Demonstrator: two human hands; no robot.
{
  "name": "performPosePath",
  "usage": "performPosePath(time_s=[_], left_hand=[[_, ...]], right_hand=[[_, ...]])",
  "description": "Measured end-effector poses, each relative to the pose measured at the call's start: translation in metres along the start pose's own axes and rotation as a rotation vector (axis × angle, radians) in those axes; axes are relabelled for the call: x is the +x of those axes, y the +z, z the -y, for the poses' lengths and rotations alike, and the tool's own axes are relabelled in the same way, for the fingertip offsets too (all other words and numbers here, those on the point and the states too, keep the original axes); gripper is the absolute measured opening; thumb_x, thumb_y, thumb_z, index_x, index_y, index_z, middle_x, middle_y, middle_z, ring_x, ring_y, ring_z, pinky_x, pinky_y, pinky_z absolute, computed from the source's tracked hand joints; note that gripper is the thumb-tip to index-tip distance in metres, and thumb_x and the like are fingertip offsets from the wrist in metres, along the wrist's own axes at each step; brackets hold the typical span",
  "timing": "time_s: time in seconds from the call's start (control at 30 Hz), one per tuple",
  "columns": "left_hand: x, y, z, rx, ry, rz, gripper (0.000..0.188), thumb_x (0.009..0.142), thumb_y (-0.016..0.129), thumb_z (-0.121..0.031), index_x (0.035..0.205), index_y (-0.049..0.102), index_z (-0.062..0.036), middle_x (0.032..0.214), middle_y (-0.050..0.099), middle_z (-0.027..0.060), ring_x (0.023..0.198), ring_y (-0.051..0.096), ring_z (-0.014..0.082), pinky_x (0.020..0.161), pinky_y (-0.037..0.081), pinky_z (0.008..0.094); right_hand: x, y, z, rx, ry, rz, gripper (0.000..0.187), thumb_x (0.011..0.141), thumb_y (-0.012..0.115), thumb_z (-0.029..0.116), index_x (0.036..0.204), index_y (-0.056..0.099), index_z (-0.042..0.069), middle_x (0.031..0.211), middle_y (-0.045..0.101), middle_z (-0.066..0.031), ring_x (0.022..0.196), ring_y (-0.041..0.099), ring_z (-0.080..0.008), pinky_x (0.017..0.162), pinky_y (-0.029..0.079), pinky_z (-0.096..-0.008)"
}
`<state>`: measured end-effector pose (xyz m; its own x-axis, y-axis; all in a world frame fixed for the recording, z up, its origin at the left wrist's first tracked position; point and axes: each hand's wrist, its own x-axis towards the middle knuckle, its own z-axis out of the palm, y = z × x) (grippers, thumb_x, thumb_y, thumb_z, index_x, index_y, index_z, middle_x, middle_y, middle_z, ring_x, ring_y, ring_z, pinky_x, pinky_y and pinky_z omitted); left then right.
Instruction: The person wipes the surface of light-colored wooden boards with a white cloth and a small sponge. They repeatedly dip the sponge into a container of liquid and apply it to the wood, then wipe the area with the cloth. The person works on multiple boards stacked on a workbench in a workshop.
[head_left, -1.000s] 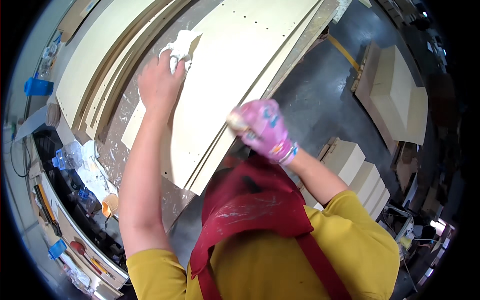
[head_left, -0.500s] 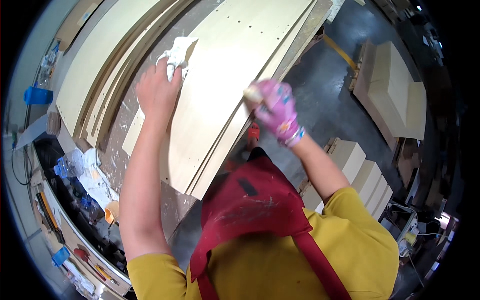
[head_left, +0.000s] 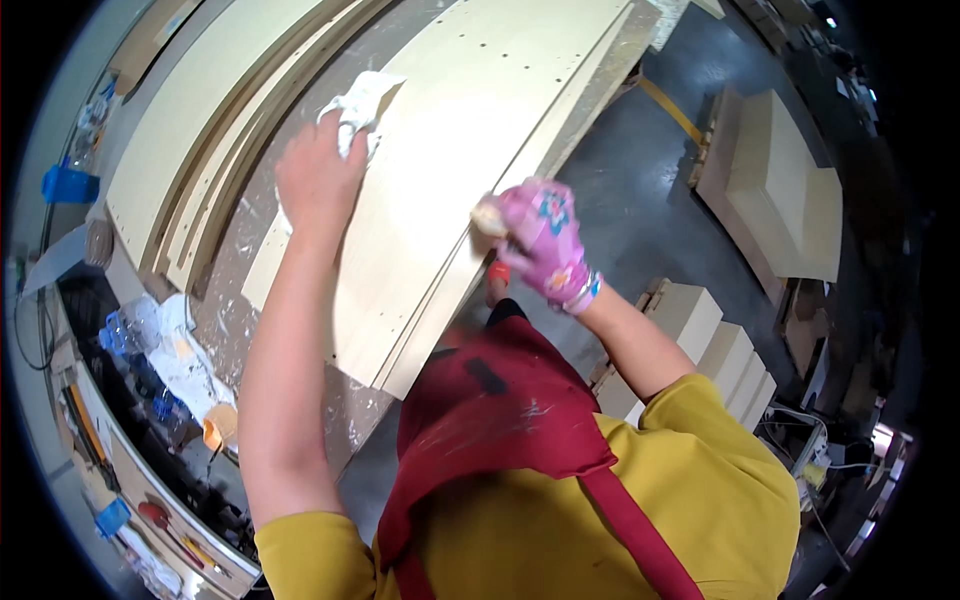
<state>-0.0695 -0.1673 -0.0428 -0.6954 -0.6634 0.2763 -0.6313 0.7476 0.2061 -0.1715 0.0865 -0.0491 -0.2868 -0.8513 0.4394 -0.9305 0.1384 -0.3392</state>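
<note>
Several panels overlook grey floor, left grip holding cloth, right grip something pale.

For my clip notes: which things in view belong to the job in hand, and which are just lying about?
Seemingly in use:
board, beneath the cloth hand's reach
cloth, in the left hand
pale wad, blurred, in the gloved right hand

Seemingly lying about:
bottle
stained rag
orange cup
pale blocks
</note>
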Motion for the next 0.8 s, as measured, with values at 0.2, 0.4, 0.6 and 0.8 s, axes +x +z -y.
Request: performPosePath(time_s=[0.2,0.4,0.6,0.8], left_hand=[[-0.001,-0.004,-0.004,0.009,0.014,-0.02,0.041,0.087,0.057,-0.037,0.118,0.06,-0.0098,0.105,0.064,0.013,0.096,0.06,0.032,0.082,0.046,0.0437],[0.001,-0.006,-0.004,-0.024,0.037,-0.049,0.037,0.087,0.059,-0.033,0.115,0.059,-0.0081,0.102,0.064,0.0141,0.091,0.06,0.0336,0.078,0.047,0.0441],[0.0,0.0,0.0,-0.024,0.045,-0.077,0.037,0.085,0.061,-0.032,0.116,0.06,-0.0109,0.096,0.063,0.0115,0.089,0.06,0.0309,0.077,0.046,0.0445],[0.002,-0.001,-0.001,-0.015,0.067,-0.102,0.038,0.084,0.061,-0.031,0.115,0.06,-0.0103,0.096,0.062,0.0118,0.089,0.059,0.0316,0.077,0.045,0.0442]], right_hand=[[0.004,0.0,-0.002,0.017,-0.072,-0.001,0.047,0.076,0.066,0.028,0.12,0.057,0.013,0.106,0.059,-0.0057,0.103,0.055,-0.026,0.096,0.036,-0.0441],[0.038,-0.005,-0.069,0.028,0.206,-0.276,0.03,0.082,0.064,0.024,0.107,0.064,0.008,0.092,0.064,-0.0107,0.085,0.062,-0.0298,0.079,0.045,-0.0415],[0.026,-0.007,-0.049,-0.077,0.014,-0.136,0.034,0.08,0.066,0.023,0.112,0.063,0.011,0.098,0.062,-0.0091,0.093,0.059,-0.0255,0.089,0.041,-0.0422],[0.057,-0.017,-0.117,0.064,0.236,-0.307,0.026,0.082,0.064,0.016,0.108,0.064,0.008,0.095,0.064,-0.0112,0.084,0.062,-0.0306,0.079,0.048,-0.039]])
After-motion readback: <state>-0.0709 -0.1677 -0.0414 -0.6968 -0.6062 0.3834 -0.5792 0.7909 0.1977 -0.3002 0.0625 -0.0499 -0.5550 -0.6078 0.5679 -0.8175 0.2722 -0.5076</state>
